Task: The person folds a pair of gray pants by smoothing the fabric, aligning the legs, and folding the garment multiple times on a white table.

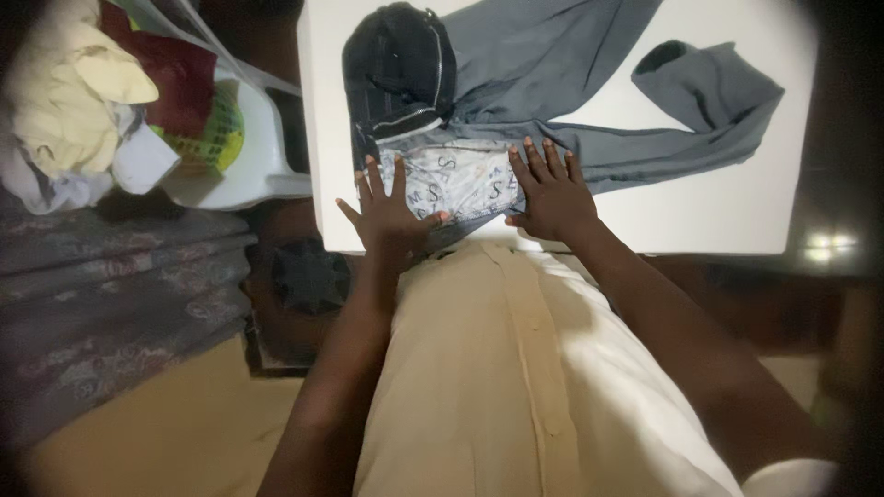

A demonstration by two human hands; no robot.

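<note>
At the centre of the frame, I see my left hand (pixel 391 213) and right hand (pixel 551 191) pressing flat, fingers spread, on a soft, limp patterned cloth (pixel 460 179); its edges look easiest to grasp.

The grey shirt (pixel 552 64) runs off the top edge, so its upper part is cut off. The dark folded cloth (pixel 398 69) covers 1 side of it. The corners look dark and blurry. The white surface (pixel 700 207) hides the floor under it.
</note>
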